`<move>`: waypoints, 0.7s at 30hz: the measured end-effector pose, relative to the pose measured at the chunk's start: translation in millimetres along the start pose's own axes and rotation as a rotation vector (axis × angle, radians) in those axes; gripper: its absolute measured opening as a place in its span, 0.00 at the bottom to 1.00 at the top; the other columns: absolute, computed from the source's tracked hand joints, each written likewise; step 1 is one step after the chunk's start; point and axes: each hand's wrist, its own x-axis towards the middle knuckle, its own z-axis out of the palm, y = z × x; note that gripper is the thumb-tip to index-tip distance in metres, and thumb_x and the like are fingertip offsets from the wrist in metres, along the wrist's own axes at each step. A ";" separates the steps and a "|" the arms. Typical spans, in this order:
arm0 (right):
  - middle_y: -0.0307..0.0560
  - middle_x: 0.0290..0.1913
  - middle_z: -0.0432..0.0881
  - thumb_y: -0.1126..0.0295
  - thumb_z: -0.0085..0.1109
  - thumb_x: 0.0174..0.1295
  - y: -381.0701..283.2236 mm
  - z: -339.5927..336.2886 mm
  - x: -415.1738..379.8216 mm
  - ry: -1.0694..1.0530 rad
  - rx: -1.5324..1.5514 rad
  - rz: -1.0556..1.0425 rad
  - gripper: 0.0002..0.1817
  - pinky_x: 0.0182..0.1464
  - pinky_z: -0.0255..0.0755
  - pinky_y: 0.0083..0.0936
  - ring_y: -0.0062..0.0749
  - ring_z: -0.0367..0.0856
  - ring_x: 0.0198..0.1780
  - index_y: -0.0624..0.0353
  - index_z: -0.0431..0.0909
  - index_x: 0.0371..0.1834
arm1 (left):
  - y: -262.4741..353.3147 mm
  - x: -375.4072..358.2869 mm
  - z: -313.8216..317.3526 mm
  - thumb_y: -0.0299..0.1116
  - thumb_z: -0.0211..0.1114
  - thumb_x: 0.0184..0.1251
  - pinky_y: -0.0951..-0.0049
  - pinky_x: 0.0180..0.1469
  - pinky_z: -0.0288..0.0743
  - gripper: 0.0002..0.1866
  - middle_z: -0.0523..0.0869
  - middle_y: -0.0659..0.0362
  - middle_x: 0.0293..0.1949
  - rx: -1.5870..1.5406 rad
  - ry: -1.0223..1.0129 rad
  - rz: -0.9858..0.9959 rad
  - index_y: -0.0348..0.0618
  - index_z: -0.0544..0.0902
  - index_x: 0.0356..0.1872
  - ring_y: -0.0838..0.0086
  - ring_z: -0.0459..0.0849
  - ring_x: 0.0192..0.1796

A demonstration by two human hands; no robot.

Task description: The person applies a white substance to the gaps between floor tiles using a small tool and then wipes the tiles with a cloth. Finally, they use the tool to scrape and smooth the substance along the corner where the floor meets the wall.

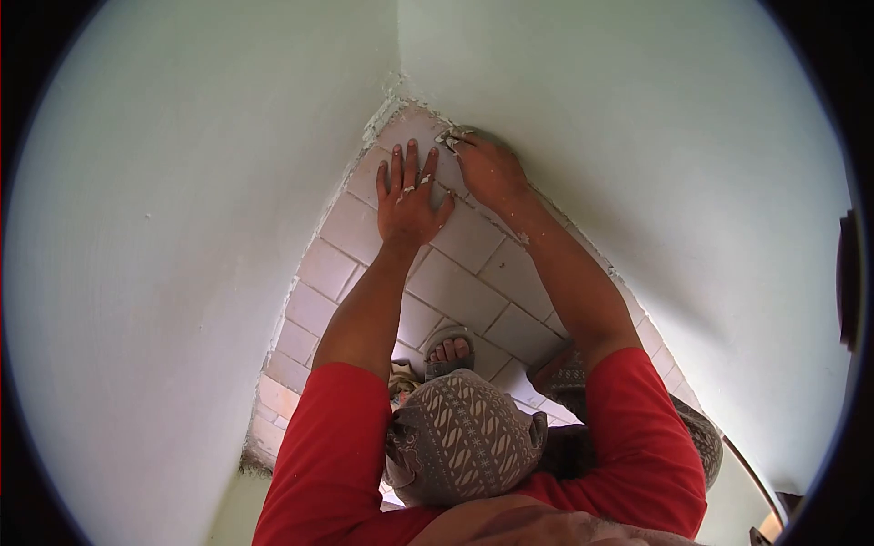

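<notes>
My left hand (414, 205) lies flat on the tiled floor (455, 291) near the corner, its fingers spread and holding nothing. White smears show on its fingers. To its right, my right hand (492, 173) is closed, with its fingertips low against the right wall's foot. Whitish paste (448, 139) shows at those fingertips; whether they also grip a small tool is hidden. Rough pale filler (387, 111) runs along the joint between floor and walls and is thickest around the corner.
A left wall (200, 227) and a right wall (637, 136), both pale green, meet ahead and hem in the floor. My sandalled foot (449, 350) and patterned-cloth knee (469, 437) are below my arms. A dark object (848, 280) sits at the right edge.
</notes>
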 end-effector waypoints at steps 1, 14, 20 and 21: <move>0.44 0.70 0.80 0.70 0.47 0.74 3.8 -2.4 -0.9 0.006 -0.005 0.002 0.19 0.63 0.80 0.46 0.52 0.85 0.61 0.54 0.83 0.63 | 0.3 3.5 -0.5 0.61 0.57 0.72 0.47 0.86 0.34 0.43 0.47 0.54 0.87 -0.001 0.007 -0.004 0.61 0.57 0.85 0.57 0.43 0.88; 0.43 0.72 0.79 0.68 0.45 0.77 -0.5 6.8 4.7 0.020 0.020 -0.011 0.21 0.64 0.80 0.45 0.51 0.85 0.62 0.52 0.80 0.67 | 1.7 3.3 -3.4 0.60 0.57 0.72 0.49 0.86 0.35 0.43 0.48 0.55 0.87 0.018 -0.027 -0.027 0.62 0.57 0.85 0.57 0.44 0.88; 0.45 0.69 0.80 0.71 0.48 0.74 -6.2 10.7 25.7 0.059 0.010 -0.037 0.19 0.64 0.80 0.45 0.52 0.85 0.61 0.55 0.82 0.63 | 0.4 4.5 -4.8 0.61 0.54 0.74 0.48 0.86 0.33 0.43 0.47 0.55 0.87 0.031 -0.025 -0.012 0.61 0.55 0.86 0.58 0.43 0.88; 0.46 0.69 0.81 0.72 0.48 0.73 -5.3 9.2 25.1 0.053 0.039 -0.039 0.18 0.64 0.80 0.45 0.52 0.86 0.60 0.56 0.83 0.61 | 1.2 5.7 -5.0 0.61 0.54 0.74 0.48 0.86 0.33 0.43 0.47 0.55 0.87 0.033 -0.036 -0.017 0.61 0.55 0.86 0.58 0.43 0.88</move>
